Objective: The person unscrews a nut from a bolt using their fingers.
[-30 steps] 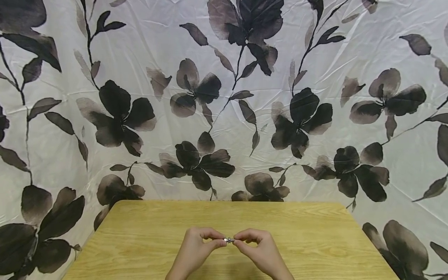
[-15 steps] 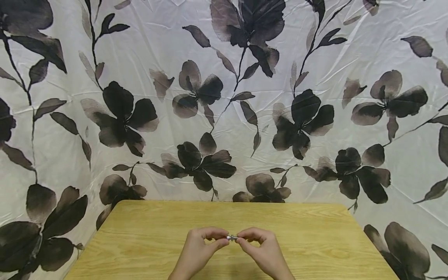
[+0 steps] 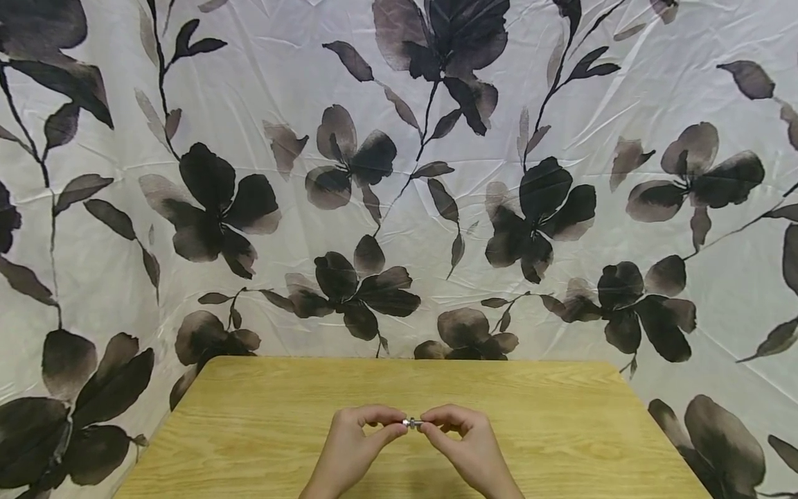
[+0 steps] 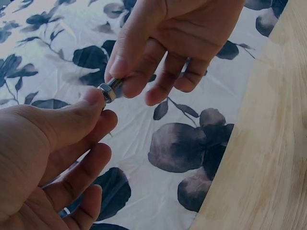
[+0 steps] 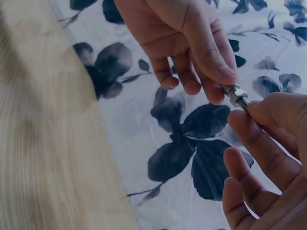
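A small metal bolt [image 3: 416,423] with a hex nut [image 5: 238,98] on it spans the gap between the two hands, lying roughly level in the head view. My left hand [image 3: 357,440] pinches its left end between thumb and index finger, covering much of that end. Thumb and index finger of my right hand [image 3: 466,440] pinch the other end. In the left wrist view, the threaded shank [image 4: 114,82] runs from the nut into the right fingertips. The remaining fingers of both hands are loosely bent and hold nothing.
Below the hands is a wood-grain table [image 3: 262,402]. A pale cloth with dark flowers [image 3: 449,291] hangs behind the table and on both sides.
Both hands, with the bolt between them, have shifted slightly right and up from a second ago. Over the last half second they have barely moved, keeping the same pinches.
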`<state>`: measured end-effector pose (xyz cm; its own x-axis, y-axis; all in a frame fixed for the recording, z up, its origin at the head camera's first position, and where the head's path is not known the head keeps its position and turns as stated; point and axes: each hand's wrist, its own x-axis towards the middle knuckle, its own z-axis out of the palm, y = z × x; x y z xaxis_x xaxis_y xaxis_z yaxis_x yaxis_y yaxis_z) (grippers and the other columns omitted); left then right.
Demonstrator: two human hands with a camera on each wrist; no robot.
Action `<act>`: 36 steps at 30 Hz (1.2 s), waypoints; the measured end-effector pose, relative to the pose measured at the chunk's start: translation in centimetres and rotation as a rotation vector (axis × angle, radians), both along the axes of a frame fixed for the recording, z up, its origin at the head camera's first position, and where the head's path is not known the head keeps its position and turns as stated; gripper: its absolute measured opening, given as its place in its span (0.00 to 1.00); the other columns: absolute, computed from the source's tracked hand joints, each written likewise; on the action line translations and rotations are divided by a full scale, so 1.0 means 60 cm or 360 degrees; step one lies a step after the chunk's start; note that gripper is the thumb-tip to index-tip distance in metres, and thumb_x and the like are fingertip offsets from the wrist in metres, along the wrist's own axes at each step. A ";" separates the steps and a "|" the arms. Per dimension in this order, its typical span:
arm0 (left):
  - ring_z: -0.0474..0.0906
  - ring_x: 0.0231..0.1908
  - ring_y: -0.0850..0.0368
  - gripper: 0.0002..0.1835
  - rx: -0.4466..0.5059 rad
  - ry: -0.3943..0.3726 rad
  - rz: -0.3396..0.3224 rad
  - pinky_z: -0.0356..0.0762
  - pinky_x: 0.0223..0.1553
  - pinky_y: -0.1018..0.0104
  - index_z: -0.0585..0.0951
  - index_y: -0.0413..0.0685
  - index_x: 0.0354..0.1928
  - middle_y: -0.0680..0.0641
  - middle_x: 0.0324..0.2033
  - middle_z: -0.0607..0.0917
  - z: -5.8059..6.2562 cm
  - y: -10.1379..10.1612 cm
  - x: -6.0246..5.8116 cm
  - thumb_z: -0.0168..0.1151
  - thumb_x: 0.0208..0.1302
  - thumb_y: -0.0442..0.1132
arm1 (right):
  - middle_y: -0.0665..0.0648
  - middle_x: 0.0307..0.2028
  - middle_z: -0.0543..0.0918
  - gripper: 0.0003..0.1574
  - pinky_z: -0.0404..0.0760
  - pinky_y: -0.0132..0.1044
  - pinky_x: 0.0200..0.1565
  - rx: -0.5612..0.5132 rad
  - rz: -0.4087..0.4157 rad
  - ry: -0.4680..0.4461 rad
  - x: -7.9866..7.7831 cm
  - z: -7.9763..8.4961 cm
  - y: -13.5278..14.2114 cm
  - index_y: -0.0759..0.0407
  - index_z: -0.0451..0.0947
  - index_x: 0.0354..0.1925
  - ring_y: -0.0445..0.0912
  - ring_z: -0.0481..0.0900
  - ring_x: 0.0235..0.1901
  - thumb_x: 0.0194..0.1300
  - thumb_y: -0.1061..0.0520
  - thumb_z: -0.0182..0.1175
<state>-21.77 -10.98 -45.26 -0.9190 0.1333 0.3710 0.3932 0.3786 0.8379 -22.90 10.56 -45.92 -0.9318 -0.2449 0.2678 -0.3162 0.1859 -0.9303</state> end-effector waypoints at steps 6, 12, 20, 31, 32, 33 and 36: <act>0.84 0.38 0.67 0.04 0.0022 0.0028 0.0023 0.77 0.43 0.68 0.91 0.67 0.36 0.66 0.30 0.89 -0.001 0.004 0.000 0.76 0.59 0.49 | 0.57 0.43 0.90 0.08 0.82 0.35 0.46 -0.0048 -0.0013 0.0043 0.001 0.001 0.004 0.54 0.88 0.45 0.39 0.85 0.41 0.69 0.55 0.69; 0.85 0.38 0.65 0.04 0.0086 0.0055 0.0003 0.79 0.42 0.68 0.91 0.65 0.37 0.64 0.32 0.90 -0.002 0.007 0.001 0.76 0.59 0.48 | 0.54 0.44 0.90 0.11 0.81 0.34 0.49 -0.0031 -0.0024 -0.0072 0.001 0.004 0.003 0.54 0.88 0.48 0.39 0.85 0.44 0.70 0.52 0.68; 0.86 0.41 0.65 0.07 0.0075 0.0040 -0.0030 0.80 0.46 0.66 0.92 0.61 0.39 0.64 0.33 0.91 -0.004 0.007 0.003 0.75 0.60 0.50 | 0.52 0.42 0.91 0.13 0.82 0.37 0.49 0.0055 0.0069 -0.0127 0.001 0.000 0.002 0.51 0.89 0.46 0.42 0.87 0.43 0.71 0.46 0.66; 0.86 0.41 0.64 0.05 0.0097 0.0048 -0.0058 0.81 0.45 0.67 0.92 0.62 0.37 0.62 0.34 0.91 -0.004 0.008 0.003 0.75 0.60 0.49 | 0.53 0.43 0.90 0.10 0.83 0.36 0.48 0.0015 0.0049 -0.0094 0.004 -0.002 -0.005 0.51 0.89 0.44 0.41 0.86 0.43 0.69 0.49 0.68; 0.86 0.41 0.64 0.05 0.0095 0.0055 -0.0058 0.81 0.45 0.67 0.92 0.61 0.37 0.62 0.34 0.91 -0.004 0.008 0.003 0.75 0.60 0.49 | 0.53 0.44 0.90 0.09 0.84 0.36 0.48 0.0006 0.0051 -0.0095 0.005 -0.003 -0.006 0.51 0.89 0.44 0.41 0.86 0.43 0.69 0.49 0.69; 0.86 0.41 0.64 0.05 0.0093 0.0060 -0.0058 0.81 0.44 0.67 0.92 0.61 0.37 0.62 0.34 0.91 -0.005 0.008 0.003 0.75 0.60 0.49 | 0.53 0.44 0.90 0.09 0.84 0.37 0.48 -0.0001 0.0055 -0.0093 0.005 -0.003 -0.006 0.51 0.89 0.44 0.42 0.86 0.43 0.69 0.50 0.69; 0.86 0.40 0.64 0.05 0.0086 0.0066 -0.0060 0.81 0.44 0.68 0.92 0.60 0.37 0.61 0.33 0.91 -0.004 0.007 0.003 0.75 0.60 0.48 | 0.54 0.44 0.89 0.09 0.84 0.37 0.47 -0.0027 0.0068 -0.0090 0.006 -0.004 -0.007 0.52 0.88 0.45 0.42 0.85 0.43 0.69 0.52 0.69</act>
<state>-21.56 -10.59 -45.49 -0.8973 0.1464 0.4165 0.4414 0.3176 0.8393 -22.55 10.16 -46.16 -0.9344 -0.2806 0.2195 -0.2703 0.1571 -0.9499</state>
